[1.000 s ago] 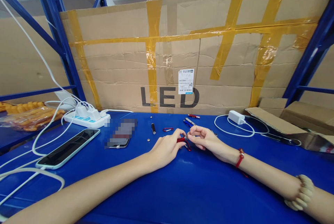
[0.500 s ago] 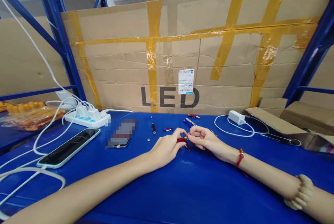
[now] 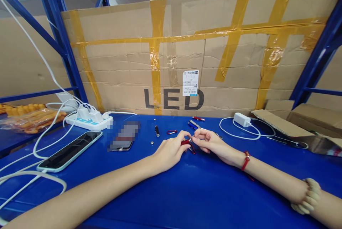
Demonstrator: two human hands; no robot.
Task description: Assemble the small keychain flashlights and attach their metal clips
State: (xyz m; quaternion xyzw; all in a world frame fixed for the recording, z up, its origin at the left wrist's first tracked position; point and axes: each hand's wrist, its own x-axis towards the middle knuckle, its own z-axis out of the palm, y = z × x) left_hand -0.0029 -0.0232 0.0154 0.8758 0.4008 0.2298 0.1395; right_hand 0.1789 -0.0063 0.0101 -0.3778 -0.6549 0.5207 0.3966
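Nothing visibly moves: left hand [image 3: 168,151] fingers clamp red tube [image 3: 186,142]; right hand [image 3: 211,141] at its three o'clock, grip I can't tell; progress seems slight.

On the surface [image 3: 197,193], a phone [image 3: 71,152] lies left, a power strip [image 3: 91,125] behind it; mid-surface, a tube [image 3: 185,142] sits between the left hand [image 3: 169,152] and the right hand [image 3: 212,141], a carabiner [image 3: 171,133] beyond; a charger [image 3: 242,119] lies right, before the cardboard panel [image 3: 128,76].
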